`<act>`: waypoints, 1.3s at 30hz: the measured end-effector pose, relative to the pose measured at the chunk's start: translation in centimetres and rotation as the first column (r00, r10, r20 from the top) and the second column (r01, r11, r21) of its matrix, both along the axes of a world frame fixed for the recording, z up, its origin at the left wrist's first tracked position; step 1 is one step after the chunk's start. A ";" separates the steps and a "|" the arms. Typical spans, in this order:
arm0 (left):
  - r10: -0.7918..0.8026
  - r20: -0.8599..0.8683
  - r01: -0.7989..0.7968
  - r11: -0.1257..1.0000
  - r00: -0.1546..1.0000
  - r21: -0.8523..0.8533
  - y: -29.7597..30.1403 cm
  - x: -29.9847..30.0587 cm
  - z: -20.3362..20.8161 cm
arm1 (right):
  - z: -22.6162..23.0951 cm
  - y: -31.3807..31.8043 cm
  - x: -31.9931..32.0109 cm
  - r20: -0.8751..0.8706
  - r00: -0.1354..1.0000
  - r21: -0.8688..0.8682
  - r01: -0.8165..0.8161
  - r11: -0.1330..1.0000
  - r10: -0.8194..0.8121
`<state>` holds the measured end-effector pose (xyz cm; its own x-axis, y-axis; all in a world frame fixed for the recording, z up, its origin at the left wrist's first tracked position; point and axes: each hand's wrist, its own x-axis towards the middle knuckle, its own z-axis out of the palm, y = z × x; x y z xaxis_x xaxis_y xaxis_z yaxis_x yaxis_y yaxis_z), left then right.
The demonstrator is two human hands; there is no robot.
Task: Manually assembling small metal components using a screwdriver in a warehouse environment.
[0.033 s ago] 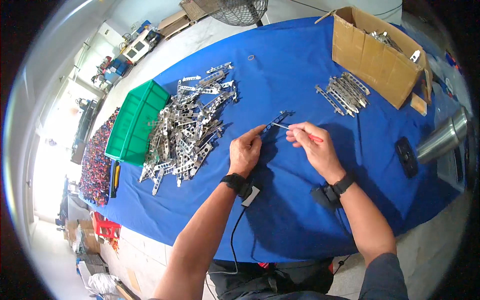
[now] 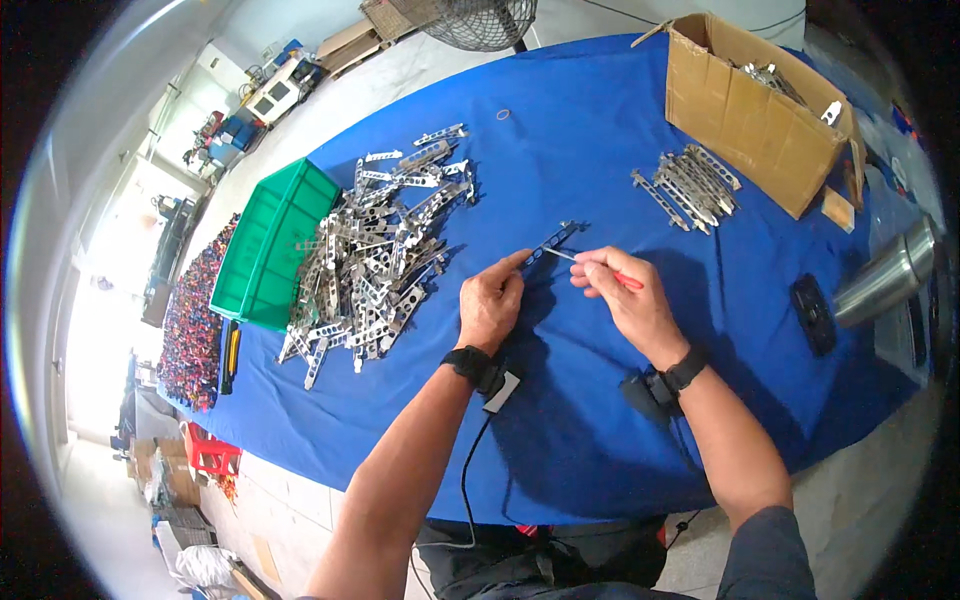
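Note:
My left hand (image 2: 488, 305) is closed at the near end of a slim perforated metal bar (image 2: 556, 238), its index fingertip on the bar. The bar lies at a slant over the blue cloth. A thin tool with a red handle and a slim metal shaft, like a screwdriver (image 2: 629, 281), is gripped in my right hand (image 2: 635, 305). Its shaft points left, with the tip at the bar's side. To the left spreads a heap of similar metal bars (image 2: 375, 265). Several more bars (image 2: 690, 187) lie side by side in a group at the right.
A green plastic bin (image 2: 270, 245) lies tipped beside the heap. At the back right stands an open cardboard box (image 2: 755, 125) with metal bars inside. A steel cylinder (image 2: 885, 275) and a black device (image 2: 812, 314) are at the right edge. Cables hang from the wrist straps.

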<state>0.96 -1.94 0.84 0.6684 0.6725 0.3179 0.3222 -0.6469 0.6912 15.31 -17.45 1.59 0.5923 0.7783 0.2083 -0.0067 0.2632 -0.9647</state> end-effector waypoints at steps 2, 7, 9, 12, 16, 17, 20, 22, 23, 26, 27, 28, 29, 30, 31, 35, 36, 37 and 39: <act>-0.008 -0.017 0.009 0.999 1.000 0.047 0.0 0.0 0.1 | -0.3 -0.1 0.2 0.035 0.999 -0.035 -0.029 0.999 0.030; -0.003 0.003 0.003 0.999 1.000 0.038 0.0 0.1 -0.2 | -0.2 -0.1 0.8 -0.029 0.999 -0.040 0.018 0.999 -0.019; -0.003 0.011 0.003 1.000 1.000 0.015 0.0 0.0 -0.1 | -0.5 0.0 0.6 0.048 0.998 -0.016 0.029 0.999 -0.028; 0.004 -0.004 -0.003 0.999 1.000 0.035 0.0 0.1 0.0 | -0.8 -0.1 0.8 0.033 0.999 -0.042 -0.017 0.999 0.019; 0.005 -0.009 -0.005 0.999 1.000 0.036 0.0 0.0 -0.1 | -0.4 -0.1 0.4 0.017 1.000 -0.018 -0.014 1.000 0.014; -0.002 -0.004 0.003 0.999 1.000 0.047 0.0 0.1 -0.1 | -0.5 0.0 0.4 0.032 0.999 -0.018 0.002 1.000 -0.001; -0.009 0.000 0.009 0.999 1.000 0.048 0.0 0.1 0.0 | -0.7 -0.1 0.5 0.052 0.999 -0.020 0.001 1.000 0.000; -0.004 -0.004 0.004 0.999 1.000 0.041 0.1 0.0 0.1 | -0.4 0.0 0.4 0.057 0.998 -0.023 -0.017 1.000 0.018; -0.001 -0.009 0.001 0.999 1.000 0.036 0.0 0.0 0.1 | -0.3 -0.1 0.3 0.056 0.998 -0.019 -0.017 1.000 0.018; 0.009 -0.037 -0.008 1.000 0.999 0.003 -0.1 -0.1 0.3 | -0.7 -0.2 0.7 0.048 0.999 -0.021 -0.017 1.000 0.018; 0.008 -0.037 -0.008 1.000 0.999 0.003 -0.1 0.0 0.3 | -0.9 -0.2 0.8 0.040 0.999 -0.028 -0.018 0.999 0.019; 0.002 -0.037 -0.001 1.000 0.999 0.008 -0.2 0.1 0.4 | -0.9 -0.2 0.8 0.040 0.999 -0.028 -0.017 0.999 0.018; -0.002 -0.038 0.003 1.000 0.999 0.014 -0.1 0.0 0.3 | -0.7 -0.2 0.7 0.039 0.999 -0.025 0.004 1.000 -0.003; -0.001 -0.039 0.002 1.000 0.999 0.014 -0.1 0.0 0.3 | -0.6 -0.1 0.6 0.038 0.999 -0.022 0.025 0.999 -0.024; 0.004 -0.040 -0.004 1.000 0.999 0.016 -0.1 0.0 0.2 | -0.6 -0.1 0.5 0.038 0.999 -0.022 0.024 0.999 -0.023; 0.011 -0.030 -0.011 1.000 1.000 -0.003 -0.1 0.0 0.2 | -0.6 -0.2 0.7 0.041 0.999 -0.014 -0.026 1.000 0.026; 0.010 -0.029 -0.010 1.000 1.000 -0.002 -0.2 0.1 0.3 | -0.7 -0.3 0.9 0.025 0.999 -0.023 -0.033 0.999 0.033; 0.004 -0.034 -0.004 1.000 0.999 0.004 -0.2 0.1 0.4 | -0.5 -0.3 0.8 0.026 0.999 -0.022 -0.032 0.999 0.032; 0.002 -0.041 -0.002 1.000 0.999 0.012 -0.1 0.0 0.3 | -0.2 -0.2 0.5 0.003 1.000 -0.039 0.026 0.999 -0.026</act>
